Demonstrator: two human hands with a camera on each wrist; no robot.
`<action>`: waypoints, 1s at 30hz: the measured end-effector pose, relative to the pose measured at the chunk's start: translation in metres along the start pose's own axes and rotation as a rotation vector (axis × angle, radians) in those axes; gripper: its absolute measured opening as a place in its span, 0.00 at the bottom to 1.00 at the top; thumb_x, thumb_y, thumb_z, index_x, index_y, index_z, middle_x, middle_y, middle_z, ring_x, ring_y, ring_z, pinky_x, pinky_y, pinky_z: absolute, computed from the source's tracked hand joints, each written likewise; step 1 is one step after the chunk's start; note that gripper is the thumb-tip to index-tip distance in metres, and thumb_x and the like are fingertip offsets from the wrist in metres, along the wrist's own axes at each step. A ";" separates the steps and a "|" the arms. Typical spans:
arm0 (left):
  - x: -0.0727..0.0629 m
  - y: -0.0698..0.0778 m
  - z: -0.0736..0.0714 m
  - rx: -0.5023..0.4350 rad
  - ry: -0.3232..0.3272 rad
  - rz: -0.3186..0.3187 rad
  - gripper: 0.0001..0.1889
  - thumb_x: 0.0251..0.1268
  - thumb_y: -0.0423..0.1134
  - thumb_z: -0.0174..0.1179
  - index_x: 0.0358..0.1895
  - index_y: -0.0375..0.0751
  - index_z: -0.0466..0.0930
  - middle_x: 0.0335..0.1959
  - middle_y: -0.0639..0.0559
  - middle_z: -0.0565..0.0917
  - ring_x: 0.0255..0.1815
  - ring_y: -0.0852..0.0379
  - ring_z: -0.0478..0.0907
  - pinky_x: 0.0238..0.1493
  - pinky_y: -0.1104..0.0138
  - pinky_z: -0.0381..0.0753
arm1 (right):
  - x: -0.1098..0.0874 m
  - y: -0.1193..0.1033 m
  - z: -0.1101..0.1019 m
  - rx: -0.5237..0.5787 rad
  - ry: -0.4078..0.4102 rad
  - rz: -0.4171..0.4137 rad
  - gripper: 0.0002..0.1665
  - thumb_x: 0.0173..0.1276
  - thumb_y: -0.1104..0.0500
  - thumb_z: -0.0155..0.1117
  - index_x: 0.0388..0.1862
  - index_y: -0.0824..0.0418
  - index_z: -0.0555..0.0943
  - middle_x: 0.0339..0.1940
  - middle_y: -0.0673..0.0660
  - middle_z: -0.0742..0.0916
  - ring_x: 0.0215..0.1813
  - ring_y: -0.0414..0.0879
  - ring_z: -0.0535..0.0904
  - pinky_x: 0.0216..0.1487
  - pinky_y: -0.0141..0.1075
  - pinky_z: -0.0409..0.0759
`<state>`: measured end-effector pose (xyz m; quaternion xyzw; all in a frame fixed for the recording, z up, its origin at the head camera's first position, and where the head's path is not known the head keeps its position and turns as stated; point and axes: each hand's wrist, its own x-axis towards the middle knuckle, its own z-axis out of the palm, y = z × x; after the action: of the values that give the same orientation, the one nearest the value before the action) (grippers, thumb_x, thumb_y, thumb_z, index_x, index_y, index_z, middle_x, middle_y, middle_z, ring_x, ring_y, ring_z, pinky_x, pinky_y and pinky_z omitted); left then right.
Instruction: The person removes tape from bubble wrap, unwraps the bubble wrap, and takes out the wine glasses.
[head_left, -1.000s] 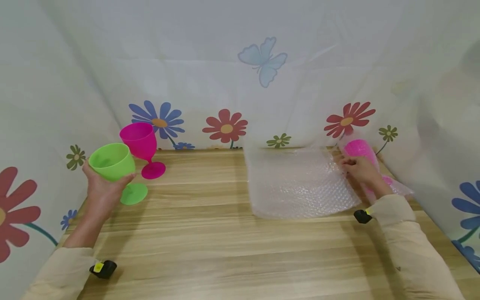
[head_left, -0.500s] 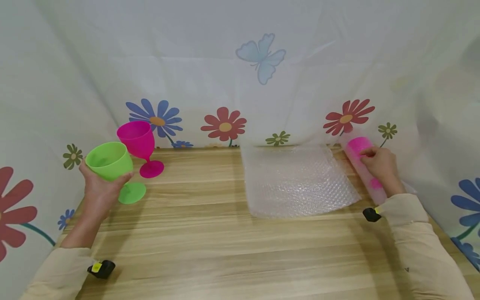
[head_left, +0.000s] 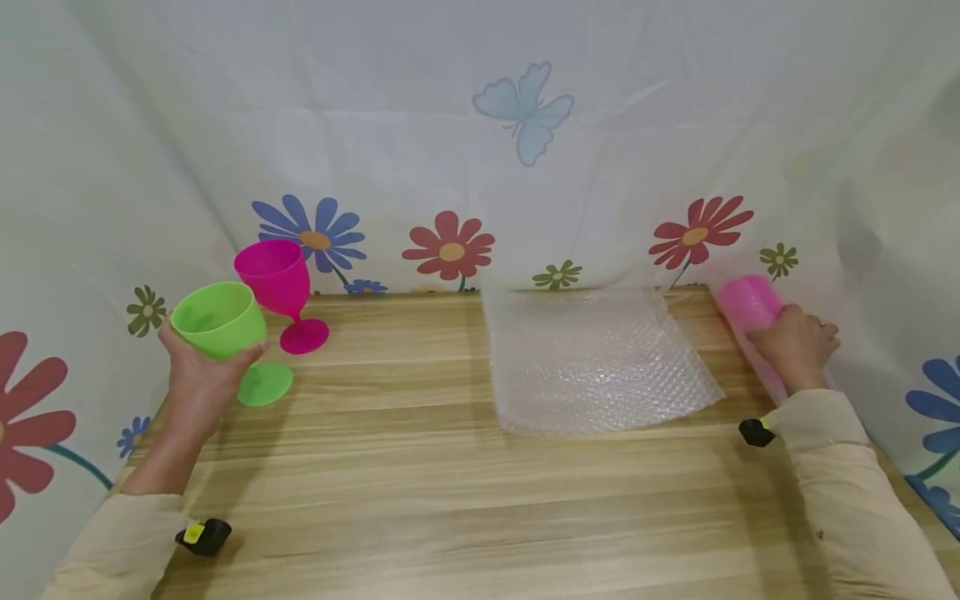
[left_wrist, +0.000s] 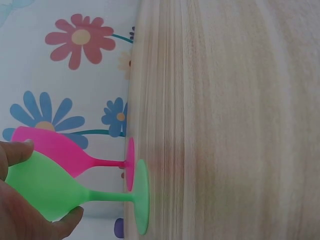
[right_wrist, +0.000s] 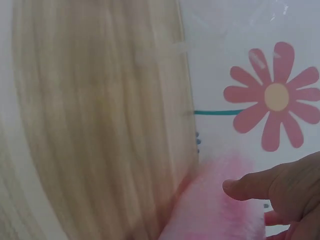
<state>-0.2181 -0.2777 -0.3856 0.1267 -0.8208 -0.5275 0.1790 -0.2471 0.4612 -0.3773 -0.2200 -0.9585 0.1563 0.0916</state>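
partly behind right hand, pink bundle

We look into a makeshift booth, where flower-printed sheeting walls three sides of a wood-grain counter.

Closed in at back and both sides by whitish, creased sheeting, printed low with red, blue and olive flowers, higher with a pale blue butterfly. Furnished with a light wood-grain counter, softly lit.
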 end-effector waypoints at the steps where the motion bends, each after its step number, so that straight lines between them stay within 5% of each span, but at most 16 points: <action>1: 0.000 0.000 0.000 0.002 0.000 -0.001 0.57 0.66 0.42 0.70 0.80 0.58 0.29 0.78 0.41 0.56 0.75 0.43 0.58 0.78 0.52 0.58 | 0.000 0.003 0.000 -0.013 -0.014 0.019 0.38 0.69 0.51 0.63 0.56 0.86 0.66 0.53 0.87 0.72 0.60 0.84 0.61 0.61 0.72 0.57; 7: 0.001 0.000 -0.001 0.012 -0.006 0.021 0.56 0.67 0.42 0.69 0.80 0.58 0.29 0.78 0.41 0.55 0.75 0.43 0.58 0.78 0.51 0.59 | -0.003 0.012 0.000 -0.004 -0.101 0.066 0.43 0.66 0.51 0.68 0.59 0.85 0.62 0.54 0.85 0.69 0.61 0.87 0.59 0.63 0.82 0.50; 11: 0.002 -0.002 -0.001 0.009 -0.010 0.037 0.56 0.68 0.41 0.69 0.80 0.58 0.28 0.78 0.41 0.55 0.75 0.43 0.58 0.77 0.52 0.59 | -0.007 0.015 -0.003 0.002 -0.176 0.061 0.49 0.61 0.53 0.72 0.65 0.82 0.56 0.55 0.87 0.65 0.59 0.87 0.60 0.61 0.80 0.53; 17: 0.002 -0.004 -0.001 -0.007 -0.005 0.038 0.55 0.67 0.40 0.69 0.80 0.58 0.30 0.78 0.43 0.55 0.74 0.47 0.58 0.77 0.55 0.60 | -0.010 0.022 -0.008 0.001 -0.244 0.057 0.41 0.66 0.56 0.62 0.64 0.82 0.56 0.55 0.87 0.68 0.55 0.85 0.66 0.56 0.76 0.58; 24: -0.001 -0.005 -0.001 -0.018 -0.005 0.040 0.55 0.67 0.42 0.69 0.80 0.59 0.30 0.78 0.43 0.55 0.74 0.47 0.57 0.77 0.54 0.59 | -0.020 0.032 -0.015 0.038 -0.174 0.008 0.34 0.73 0.54 0.53 0.60 0.84 0.61 0.55 0.87 0.72 0.53 0.84 0.70 0.52 0.78 0.65; 30: 0.000 -0.005 -0.001 -0.030 -0.003 0.052 0.55 0.67 0.41 0.69 0.80 0.58 0.30 0.78 0.42 0.55 0.74 0.46 0.58 0.77 0.53 0.59 | -0.034 0.033 -0.032 0.083 -0.095 -0.015 0.28 0.75 0.54 0.52 0.50 0.83 0.65 0.44 0.81 0.76 0.42 0.74 0.74 0.37 0.63 0.72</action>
<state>-0.2174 -0.2804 -0.3894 0.1017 -0.8161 -0.5351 0.1933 -0.1962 0.4827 -0.3627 -0.2013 -0.9561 0.2053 0.0561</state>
